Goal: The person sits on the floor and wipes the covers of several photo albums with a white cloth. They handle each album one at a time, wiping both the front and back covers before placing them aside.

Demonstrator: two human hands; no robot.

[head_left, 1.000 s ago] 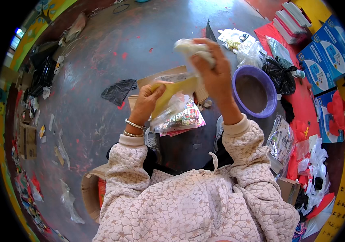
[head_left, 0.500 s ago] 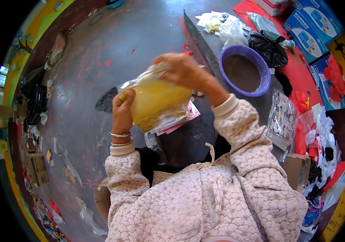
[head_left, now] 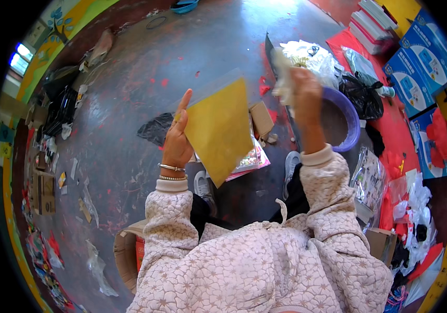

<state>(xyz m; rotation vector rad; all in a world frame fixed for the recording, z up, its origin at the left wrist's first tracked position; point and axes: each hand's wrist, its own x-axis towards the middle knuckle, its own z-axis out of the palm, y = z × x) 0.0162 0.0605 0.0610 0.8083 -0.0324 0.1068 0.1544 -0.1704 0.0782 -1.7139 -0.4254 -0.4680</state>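
Observation:
My left hand (head_left: 176, 141) holds up a flat yellow sheet in a clear sleeve (head_left: 221, 128) by its left edge, fingers pointing upward. My right hand (head_left: 304, 96) is raised to the right of it and is closed on a crumpled whitish plastic wrapper (head_left: 285, 81). The two hands are apart. Below the yellow sheet, on the grey floor, lies a colourful printed packet (head_left: 252, 161). Both my sleeves are pale pink and quilted.
A purple basin (head_left: 349, 122) stands on the floor beside my right hand. Blue boxes (head_left: 421, 57), a red cloth (head_left: 395, 135), black and clear bags lie to the right. A black bag (head_left: 155, 128) lies left of the sheet; a cardboard box (head_left: 127, 253) is by my left elbow.
The yellow sheet, held by both hands before, is now in my left hand alone. My right hand has pulled away to the right with the whitish wrapper.

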